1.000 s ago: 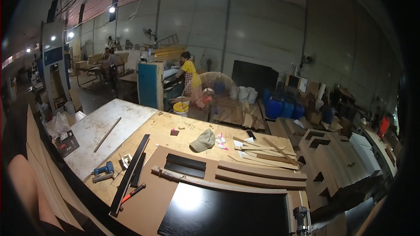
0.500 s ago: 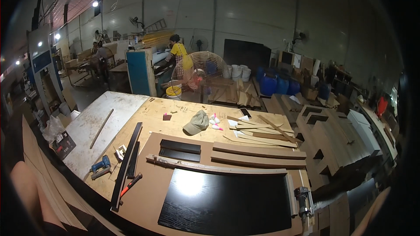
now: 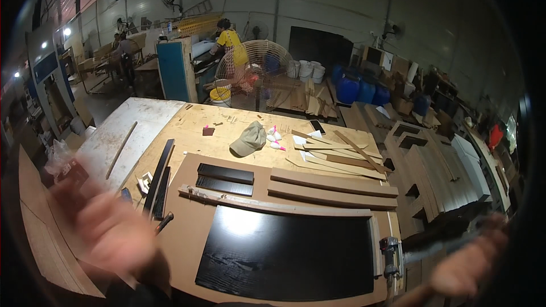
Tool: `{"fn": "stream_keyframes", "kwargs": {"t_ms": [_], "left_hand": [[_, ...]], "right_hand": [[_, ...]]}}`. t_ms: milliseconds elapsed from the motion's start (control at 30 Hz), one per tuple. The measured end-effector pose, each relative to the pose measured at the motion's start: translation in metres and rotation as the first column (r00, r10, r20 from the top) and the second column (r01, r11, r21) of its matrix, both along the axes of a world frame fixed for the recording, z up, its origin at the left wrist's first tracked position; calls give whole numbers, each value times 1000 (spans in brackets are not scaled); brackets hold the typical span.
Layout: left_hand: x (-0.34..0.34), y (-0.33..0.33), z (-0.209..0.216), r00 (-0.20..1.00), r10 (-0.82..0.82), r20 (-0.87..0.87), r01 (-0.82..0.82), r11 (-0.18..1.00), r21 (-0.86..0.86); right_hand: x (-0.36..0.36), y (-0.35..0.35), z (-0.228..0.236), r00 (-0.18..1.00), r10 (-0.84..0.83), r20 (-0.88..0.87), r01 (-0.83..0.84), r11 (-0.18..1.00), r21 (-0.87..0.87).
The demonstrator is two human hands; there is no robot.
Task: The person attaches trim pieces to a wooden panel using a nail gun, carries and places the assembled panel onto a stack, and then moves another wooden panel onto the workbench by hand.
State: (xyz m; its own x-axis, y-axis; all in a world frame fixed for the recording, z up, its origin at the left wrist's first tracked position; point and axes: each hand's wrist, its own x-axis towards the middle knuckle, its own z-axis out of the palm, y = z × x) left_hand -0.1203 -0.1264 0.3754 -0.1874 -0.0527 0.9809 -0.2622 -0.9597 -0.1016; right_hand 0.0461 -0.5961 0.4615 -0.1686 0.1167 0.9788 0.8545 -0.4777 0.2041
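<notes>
My left hand (image 3: pixel 116 233) hovers above the bench's left side, smeared by motion. It hides most of a blue nail gun (image 3: pixel 126 194), and the handle of a hammer (image 3: pixel 165 222) shows beside it. At the lower right my right hand (image 3: pixel 469 261) is up in the air, also blurred, off the bench's right edge. I see nothing held in either hand, but their fingers are unclear. Between them lies a glossy black wood-grain panel (image 3: pixel 284 256), with a wooden strip (image 3: pixel 273 209) along its far edge and a dark power tool (image 3: pixel 390 256) by its right edge.
Two short black boards (image 3: pixel 225 183), long brown boards (image 3: pixel 333 193), thin wood strips (image 3: pixel 341 153), a cap (image 3: pixel 248 139), small white bottles (image 3: pixel 274 136) and a phone (image 3: pixel 317 127) lie on the bench. Beyond stand a large fan (image 3: pixel 256 74), blue barrels (image 3: pixel 348 88) and a person in yellow (image 3: pixel 230 40).
Both hands have risen into view from the lower sides, the left one now over the nail gun. The view has tilted, so the bench appears higher. The panel and boards lie as before.
</notes>
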Motion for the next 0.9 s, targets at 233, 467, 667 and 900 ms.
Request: {"fn": "stream_keyframes", "kwargs": {"t_ms": [233, 467, 667, 900], "left_hand": [[188, -12, -259, 322, -491, -809, -166, 812, -559], [326, -7, -331, -73, -103, -992, 73, 991, -108], [371, -21, -353, 104, 81, -991, 25, 996, 84], [370, -9, -357, 290, 157, -944, -4, 987, 163]], "right_hand": [[-5, 42, -376, -420, -656, -627, -387, 754, -530], [-58, 73, -397, -353, -720, -598, -511, 684, -521], [-69, 77, -409, -398, -709, -583, -504, 699, -507], [-71, 81, -413, -409, -690, -597, -506, 716, -480]]}}
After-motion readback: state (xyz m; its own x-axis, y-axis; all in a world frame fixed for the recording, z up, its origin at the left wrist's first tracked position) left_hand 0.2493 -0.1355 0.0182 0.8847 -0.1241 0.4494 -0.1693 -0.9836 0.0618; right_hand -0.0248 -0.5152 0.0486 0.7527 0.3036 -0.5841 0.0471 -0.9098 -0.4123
